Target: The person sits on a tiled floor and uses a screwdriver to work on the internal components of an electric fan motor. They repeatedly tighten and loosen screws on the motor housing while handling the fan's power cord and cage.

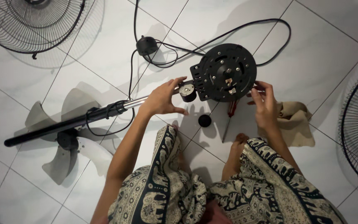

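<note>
Seated on the tiled floor [270, 33], the left hand [162, 99] steadies the fan's motor housing [225, 72], fingers spread against it; the right hand [264, 103] pinches its rim. Screwdriver [230, 116] and black knob [204, 120] lie just below; blade [79, 149] and grille [34, 23] lie apart. Step judged: dismantling; next needs the screwdriver.

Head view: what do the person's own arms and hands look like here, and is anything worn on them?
Both arms are bare to above the elbow, with no sleeves. The left hand and right hand wear no gloves; no rings, watch or bracelets are visible. Below them, loose dark-and-cream patterned trousers cover the legs.
</note>
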